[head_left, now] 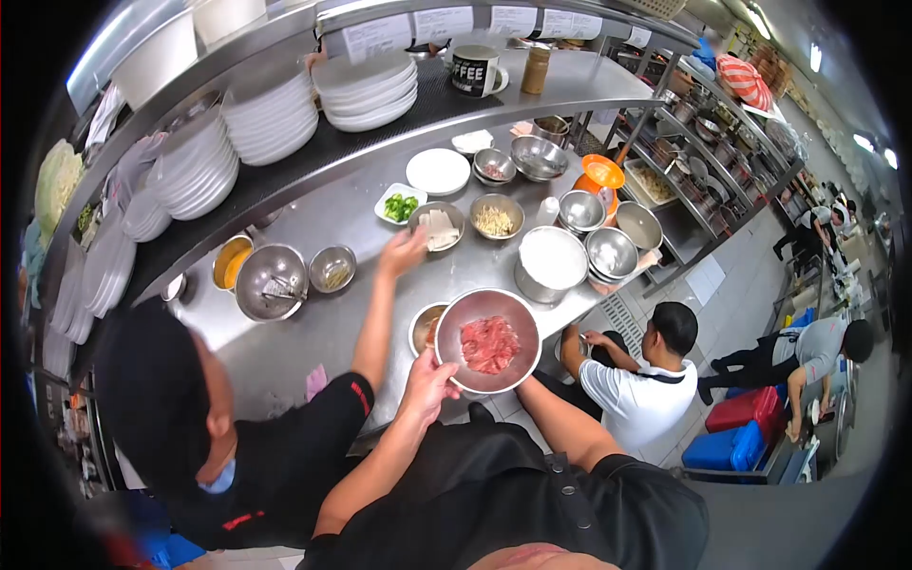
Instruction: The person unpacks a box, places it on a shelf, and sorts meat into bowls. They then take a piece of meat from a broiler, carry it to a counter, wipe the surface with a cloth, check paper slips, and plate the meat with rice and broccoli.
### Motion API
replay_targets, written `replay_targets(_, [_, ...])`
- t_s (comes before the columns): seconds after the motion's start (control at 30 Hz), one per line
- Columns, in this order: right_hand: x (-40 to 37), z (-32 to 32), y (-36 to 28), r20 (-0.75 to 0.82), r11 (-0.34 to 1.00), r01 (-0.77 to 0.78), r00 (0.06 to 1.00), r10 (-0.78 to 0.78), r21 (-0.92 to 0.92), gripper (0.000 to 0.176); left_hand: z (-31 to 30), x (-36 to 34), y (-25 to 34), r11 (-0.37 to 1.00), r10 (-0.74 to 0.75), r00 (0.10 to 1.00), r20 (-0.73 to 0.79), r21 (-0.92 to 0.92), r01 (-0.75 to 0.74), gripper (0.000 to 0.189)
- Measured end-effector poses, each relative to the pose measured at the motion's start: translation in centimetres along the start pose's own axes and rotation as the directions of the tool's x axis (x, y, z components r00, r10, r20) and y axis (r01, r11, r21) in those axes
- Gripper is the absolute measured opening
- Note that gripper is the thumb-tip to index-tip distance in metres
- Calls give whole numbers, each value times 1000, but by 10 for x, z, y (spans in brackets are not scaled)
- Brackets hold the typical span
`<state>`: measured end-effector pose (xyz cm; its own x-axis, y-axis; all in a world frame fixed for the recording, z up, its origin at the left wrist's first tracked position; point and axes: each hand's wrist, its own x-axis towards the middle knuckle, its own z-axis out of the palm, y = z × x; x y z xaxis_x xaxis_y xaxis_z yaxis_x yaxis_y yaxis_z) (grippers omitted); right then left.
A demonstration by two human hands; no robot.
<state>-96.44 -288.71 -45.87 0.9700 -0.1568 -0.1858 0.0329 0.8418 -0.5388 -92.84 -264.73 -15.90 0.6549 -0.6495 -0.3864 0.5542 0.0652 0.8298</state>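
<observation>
My left hand (432, 385) grips the near left rim of a metal bowl (525, 350), thumb on the edge. Raw red sliced meat (489, 345) lies in the bowl, which I hold in front of me at the counter's edge. My right forearm (570, 423) runs up to the bowl's lower right side; the right hand is hidden behind or under it. Partly covered by the held bowl, another metal bowl (419, 331) stands on the counter. Beyond it, a co-worker's hand (404, 251) is at a bowl of pale flat pieces (438, 228).
A co-worker in black (285, 456) stands close on my left. Another person in white (636, 385) is low beyond the counter's right end. A large white-topped pot (553, 258) and several bowls stand on the steel counter (380, 275). Stacked plates (366, 90) fill the shelf above.
</observation>
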Motion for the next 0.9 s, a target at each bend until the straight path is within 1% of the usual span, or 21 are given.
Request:
replay_targets(0.03, [5,-3,-20,-91,987,116,988,-126,-110,37,1,4,1,1000,19,999,-43,-23,-20,26])
replay_targets(0.07, [12,-3,-43,-165,948,219,952,-260,-229,33,1,8,3,998,39,996,-86,-47,-43,27])
replay_targets(0.1, [5,36,-94,-92,565,186,900,-427,-804,27,-1,14,1,998,43,991,-124,-39,-48,28])
replay_targets(0.13, [-5,91,-150,-15,-53,-56,815,-579,-997,21,-4,19,-3,998,49,991,-125,-35,-54,28])
replay_targets(0.2, [7,108,-211,64,-129,-54,644,-762,-990,17,-8,27,-8,994,101,977,-190,-25,-108,26])
replay_targets(0.23, [19,101,-235,64,-125,-51,640,-766,-991,17,-9,28,-8,996,90,967,-237,3,-92,24])
replay_targets(0.27, [32,89,-255,97,-247,-139,657,-747,-959,19,-9,30,-9,996,92,968,-235,9,-93,24])
replay_targets(0.3, [43,72,-271,124,-366,-224,681,-722,-903,22,-8,33,-12,995,84,952,-295,-17,-93,23])
replay_targets(0.33, [54,54,-281,124,-365,-223,681,-722,-904,22,-9,34,-15,994,78,932,-355,-42,-99,21])
replay_targets(0.37, [70,34,-287,-78,-411,-364,820,-567,-836,22,-13,37,-21,993,80,925,-372,-47,-104,18])
replay_targets(0.4, [85,10,-291,-301,-486,-471,871,-389,-736,23,-14,38,-23,993,83,923,-375,-44,-107,18])
replay_targets(0.43, [98,-22,-289,-309,-552,-405,914,-262,-729,26,-13,38,-25,993,82,913,-400,-48,-110,18])
replay_targets(0.47, [98,-22,-290,-307,-551,-401,916,-258,-732,26,-13,38,-27,992,80,901,-426,-52,-112,17])
replay_targets(0.53, [99,-21,-290,-234,-714,-242,966,-112,-657,24,-15,41,-31,992,73,896,-437,-64,-112,17])
replay_targets(0.57, [104,-28,-286,-193,-655,-289,957,-217,-698,22,-16,42,-33,990,69,893,-445,-76,-115,17])
replay_targets(0.7, [113,-43,-286,-137,-656,-263,962,-238,-708,20,-20,48,-39,991,54,880,-471,-80,-104,17])
replay_targets(0.77, [113,-48,-293,-70,-720,-202,975,-209,-664,21,-19,53,-39,993,44,881,-471,-78,-92,17])
replay_targets(0.8, [115,-51,-297,-72,-717,-207,974,-214,-666,21,-18,56,-39,993,46,883,-467,-74,-90,17])
replay_targets(0.87, [117,-52,-307,-72,-539,-338,888,-453,-772,17,-14,61,-38,994,50,880,-472,-66,-92,16])
replay_targets(0.9, [115,-51,-308,-79,-533,-345,885,-459,-772,17,-14,64,-38,994,48,883,-467,-61,-86,16])
